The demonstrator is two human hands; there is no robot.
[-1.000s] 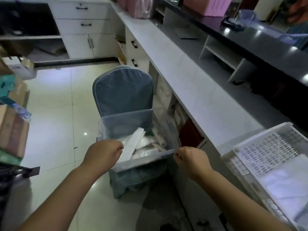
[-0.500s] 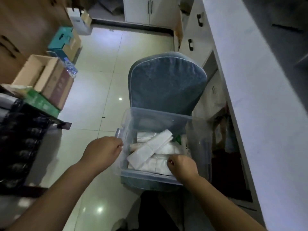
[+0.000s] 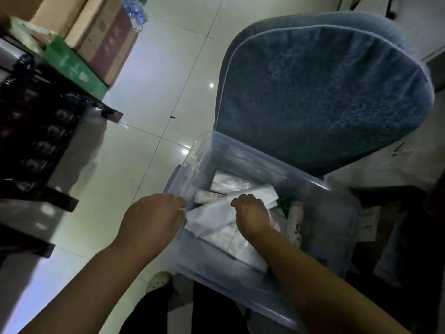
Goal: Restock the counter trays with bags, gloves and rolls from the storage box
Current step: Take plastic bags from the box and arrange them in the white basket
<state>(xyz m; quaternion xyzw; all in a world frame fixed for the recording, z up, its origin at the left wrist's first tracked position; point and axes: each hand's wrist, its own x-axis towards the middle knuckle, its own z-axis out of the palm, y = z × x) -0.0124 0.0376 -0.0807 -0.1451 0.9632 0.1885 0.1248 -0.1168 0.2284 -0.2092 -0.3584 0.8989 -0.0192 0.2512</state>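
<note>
A clear plastic storage box (image 3: 320, 213) stands on the seat of a blue padded chair (image 3: 325, 88). Inside lie white packs of bags (image 3: 212, 215), a paper-wrapped roll (image 3: 209, 196) and flat clear packets (image 3: 228, 183). My left hand (image 3: 154, 218) grips the box's left rim with curled fingers. My right hand (image 3: 251, 213) is inside the box, fingers curled down over a long white bag pack that lies slanted on top. What lies under my right forearm is hidden.
Cardboard cartons (image 3: 96, 32) and a green box (image 3: 72, 66) sit on a dark shelf unit (image 3: 36, 131) at the left. Glossy tiled floor (image 3: 144, 141) lies between shelf and chair. My white shoe (image 3: 159, 280) shows below the box. Dark cabinet space is at the right.
My right hand left the box's near right corner and went inside onto the white pack. The view swung down and closer; the counter and its white tray left the frame. My left hand stayed on the rim.
</note>
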